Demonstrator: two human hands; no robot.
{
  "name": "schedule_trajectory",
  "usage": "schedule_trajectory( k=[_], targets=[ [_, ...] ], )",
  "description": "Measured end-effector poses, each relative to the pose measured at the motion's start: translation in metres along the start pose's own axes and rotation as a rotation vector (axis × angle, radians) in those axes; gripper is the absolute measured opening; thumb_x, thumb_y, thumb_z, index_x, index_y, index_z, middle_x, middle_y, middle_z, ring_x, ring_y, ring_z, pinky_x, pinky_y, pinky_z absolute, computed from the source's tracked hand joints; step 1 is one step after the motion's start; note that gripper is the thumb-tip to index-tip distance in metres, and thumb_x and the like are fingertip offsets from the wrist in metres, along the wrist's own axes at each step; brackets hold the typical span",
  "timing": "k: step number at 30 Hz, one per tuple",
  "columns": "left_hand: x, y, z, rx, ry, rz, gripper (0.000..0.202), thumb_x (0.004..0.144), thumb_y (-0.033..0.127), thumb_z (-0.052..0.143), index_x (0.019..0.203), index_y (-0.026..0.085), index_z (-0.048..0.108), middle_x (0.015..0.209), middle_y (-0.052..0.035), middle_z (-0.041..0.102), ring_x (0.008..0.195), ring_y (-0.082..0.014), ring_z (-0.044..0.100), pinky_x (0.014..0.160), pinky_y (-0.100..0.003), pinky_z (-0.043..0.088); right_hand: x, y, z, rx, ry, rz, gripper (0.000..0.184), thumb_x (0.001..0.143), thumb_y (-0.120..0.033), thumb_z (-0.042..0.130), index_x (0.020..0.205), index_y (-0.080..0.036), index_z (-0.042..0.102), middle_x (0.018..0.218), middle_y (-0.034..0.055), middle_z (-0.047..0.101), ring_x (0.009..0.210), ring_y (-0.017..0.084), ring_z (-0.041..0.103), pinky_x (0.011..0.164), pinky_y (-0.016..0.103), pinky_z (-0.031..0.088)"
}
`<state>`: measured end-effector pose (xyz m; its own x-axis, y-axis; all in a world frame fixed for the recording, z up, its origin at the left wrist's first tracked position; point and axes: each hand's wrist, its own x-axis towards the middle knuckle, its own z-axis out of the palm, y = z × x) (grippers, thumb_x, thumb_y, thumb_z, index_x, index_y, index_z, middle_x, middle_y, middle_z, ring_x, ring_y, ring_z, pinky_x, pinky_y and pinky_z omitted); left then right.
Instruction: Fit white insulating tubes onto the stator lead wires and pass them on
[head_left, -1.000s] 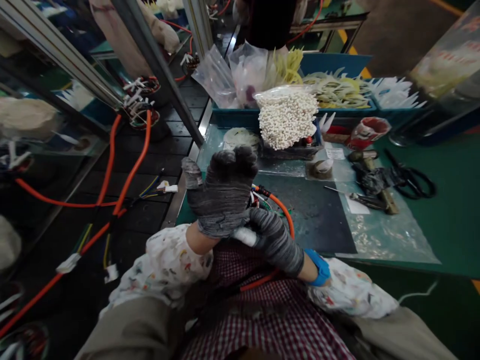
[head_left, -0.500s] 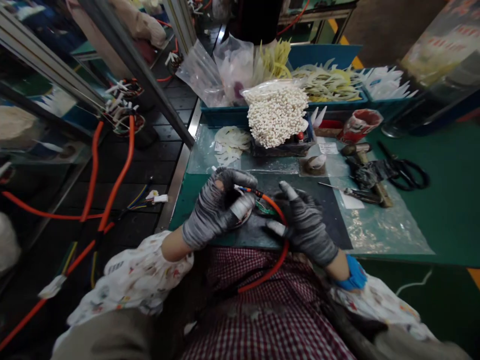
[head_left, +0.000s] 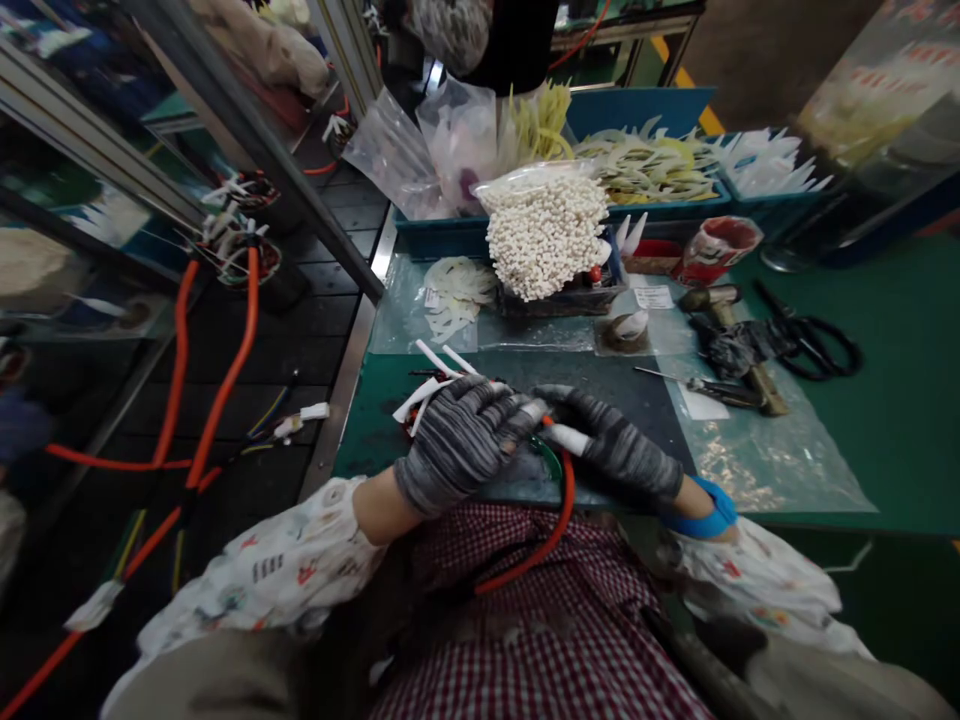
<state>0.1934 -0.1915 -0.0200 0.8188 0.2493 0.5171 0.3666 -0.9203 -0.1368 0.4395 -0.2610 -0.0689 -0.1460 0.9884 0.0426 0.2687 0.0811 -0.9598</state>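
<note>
Both my hands wear grey striped gloves and meet at the near edge of the green table (head_left: 885, 400). My left hand (head_left: 459, 442) is closed over the end of an orange cable (head_left: 559, 525), where thin wires and white sleeves (head_left: 435, 375) fan out to the left. My right hand (head_left: 619, 452) is closed on the cable just right of it, its white-tipped fingers pinched at the cable end. The cable loops down over my checked apron.
A bag of small white parts (head_left: 546, 235) sits on a dark box behind my hands. Blue bins (head_left: 645, 205) hold yellow and white pieces. Red tape roll (head_left: 716, 245), black scissors (head_left: 814, 340) and hand tools (head_left: 724, 345) lie right. Orange cables (head_left: 217, 385) hang on the left.
My hands have closed together on the cable end; the right hand, open half a second ago, now grips it. White sleeved wires now stick out left of my left hand.
</note>
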Motion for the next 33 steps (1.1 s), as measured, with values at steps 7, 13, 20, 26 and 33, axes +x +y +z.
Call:
schedule_trajectory(
  k=[7,13,20,26,33],
  targets=[
    [0.027,-0.031,-0.021,-0.301,-0.47,-0.002,0.015,0.104,0.035,0.071,0.108,0.028,0.083,0.102,-0.0039,0.082,0.101,-0.0265,0.076,0.118,-0.055,0.049,-0.022,-0.054,-0.006,-0.232,0.022,-0.331,0.051,0.093,-0.059,0.083,0.137,-0.035,0.075,0.138,0.0085,0.078,0.123,0.035,0.078,0.106,0.054,0.067],
    [0.032,-0.051,-0.024,-0.668,-0.476,-0.121,0.043,0.103,0.041,0.065,0.139,0.019,0.071,0.108,-0.0085,0.08,0.1,-0.0246,0.075,0.113,-0.048,0.053,-0.018,-0.066,0.016,-0.186,-0.095,-0.063,0.018,0.108,-0.037,0.067,0.113,-0.031,0.082,0.094,-0.0004,0.087,0.079,0.02,0.084,0.074,0.03,0.07],
    [-0.005,-0.001,-0.022,-0.362,-0.058,-0.213,0.051,0.102,0.058,0.062,0.13,0.016,0.068,0.12,-0.0123,0.081,0.114,-0.0314,0.077,0.128,-0.06,0.045,-0.018,-0.05,0.012,-0.485,0.161,-0.586,0.015,0.107,-0.026,0.067,0.11,-0.028,0.081,0.108,0.004,0.087,0.099,0.021,0.085,0.086,0.031,0.071],
    [-0.009,0.019,0.007,-0.038,0.034,-0.152,0.023,0.11,0.028,0.058,0.112,0.014,0.077,0.111,-0.0108,0.085,0.111,-0.0265,0.079,0.12,-0.055,0.057,-0.009,-0.044,0.028,-0.166,0.32,-0.485,0.007,0.102,-0.033,0.078,0.106,-0.028,0.079,0.1,0.0013,0.085,0.088,0.018,0.083,0.08,0.025,0.069],
    [-0.028,0.007,-0.004,-0.184,0.011,-0.206,0.049,0.113,0.04,0.05,0.147,0.007,0.063,0.144,-0.0231,0.073,0.143,-0.0338,0.066,0.124,-0.055,0.051,0.022,-0.04,0.064,0.219,0.771,-0.315,0.017,0.097,-0.045,0.084,0.097,-0.029,0.078,0.091,-0.0013,0.085,0.08,0.019,0.08,0.076,0.032,0.068]
  ],
)
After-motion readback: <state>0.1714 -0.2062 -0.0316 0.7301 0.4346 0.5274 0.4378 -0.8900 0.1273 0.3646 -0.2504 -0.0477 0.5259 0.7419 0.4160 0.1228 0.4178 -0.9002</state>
